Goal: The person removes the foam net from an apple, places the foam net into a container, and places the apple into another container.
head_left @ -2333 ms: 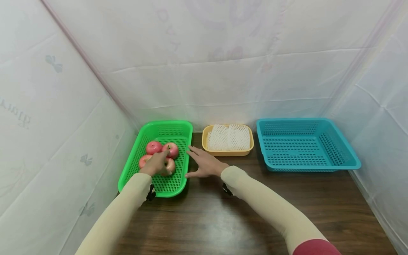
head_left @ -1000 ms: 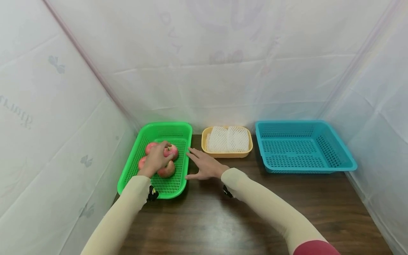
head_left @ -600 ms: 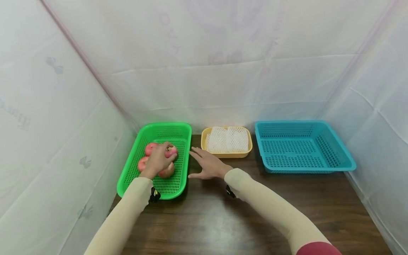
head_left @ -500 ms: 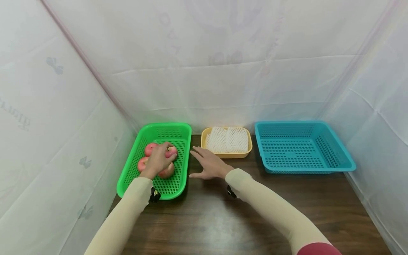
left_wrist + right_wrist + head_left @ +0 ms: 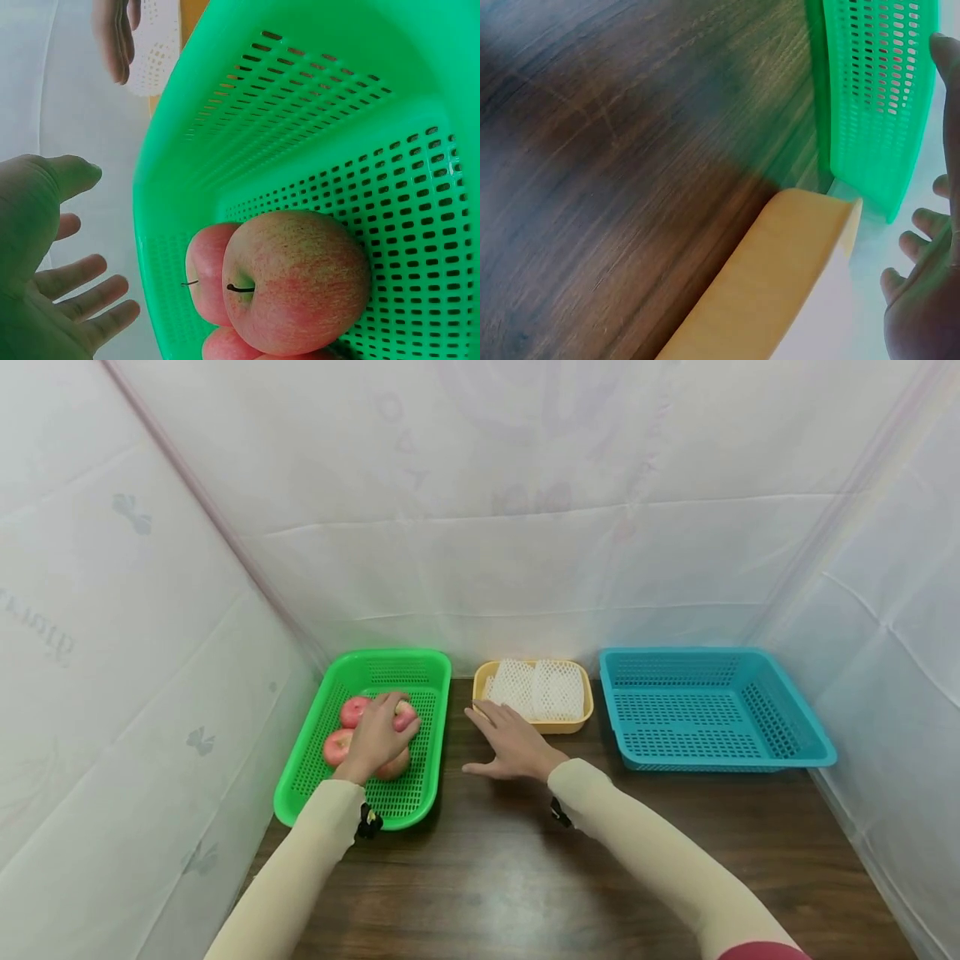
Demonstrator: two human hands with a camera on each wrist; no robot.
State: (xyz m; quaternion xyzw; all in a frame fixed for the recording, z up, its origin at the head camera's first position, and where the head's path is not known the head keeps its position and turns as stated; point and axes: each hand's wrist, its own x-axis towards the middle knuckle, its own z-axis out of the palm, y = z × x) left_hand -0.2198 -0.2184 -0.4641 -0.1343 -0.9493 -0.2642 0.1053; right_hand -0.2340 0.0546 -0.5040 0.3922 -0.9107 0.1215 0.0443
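Note:
In the head view my left hand (image 5: 377, 735) is over a green basket (image 5: 288, 785) of apples, one apple (image 5: 406, 717) showing between thumb and fingers. The left wrist view shows that left hand (image 5: 45, 262) with spread fingers, apart from the large apple (image 5: 300, 285) and the apple behind it (image 5: 204, 259). Two more apples (image 5: 354, 711) (image 5: 337, 748) lie left of the hand; another (image 5: 393, 766) is partly hidden below it. My right hand (image 5: 517, 745), fingers extended, is by the front left corner of a yellow tray (image 5: 566, 727) with white foam fruit nets (image 5: 558, 689).
A blue basket (image 5: 750, 762) stands on the right. The brown wooden table (image 5: 480, 877) bears all the containers. White printed sheets form the back wall (image 5: 450, 560) and side walls (image 5: 172, 635).
My right hand has moved right, from the green basket's rim to the yellow tray's corner. Earlier my left hand came further over the apples; since then it has shifted slightly right.

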